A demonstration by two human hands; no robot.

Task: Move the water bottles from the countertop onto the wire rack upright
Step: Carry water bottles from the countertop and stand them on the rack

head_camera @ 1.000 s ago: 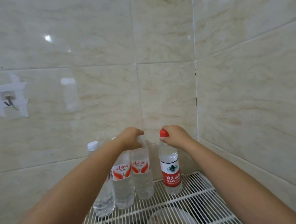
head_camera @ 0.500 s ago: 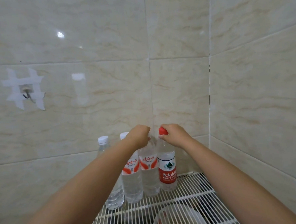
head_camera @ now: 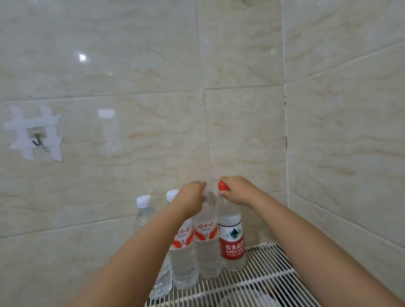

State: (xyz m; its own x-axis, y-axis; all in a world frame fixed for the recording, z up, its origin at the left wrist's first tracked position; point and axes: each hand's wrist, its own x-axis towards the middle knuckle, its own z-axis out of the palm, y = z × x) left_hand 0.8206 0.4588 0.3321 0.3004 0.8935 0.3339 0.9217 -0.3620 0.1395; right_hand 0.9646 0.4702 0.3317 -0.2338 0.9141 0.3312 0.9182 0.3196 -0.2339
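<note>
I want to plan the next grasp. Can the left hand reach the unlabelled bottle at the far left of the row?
Probably yes. The unlabelled bottle stands just left of the left hand, its white cap exposed. The hand must first release the bottle it grips.

Four clear water bottles stand upright in a row on the white wire rack (head_camera: 261, 274), at its back edge. Counting from the rack's left end: an unlabelled bottle (head_camera: 145, 217) with a white cap; a white-capped bottle (head_camera: 182, 260) with a red-and-white label; a second red-and-white bottle (head_camera: 208, 251), its cap hidden, apparently touching its neighbours; and a red-capped bottle (head_camera: 232, 243) with a red, white and green label.
</note>
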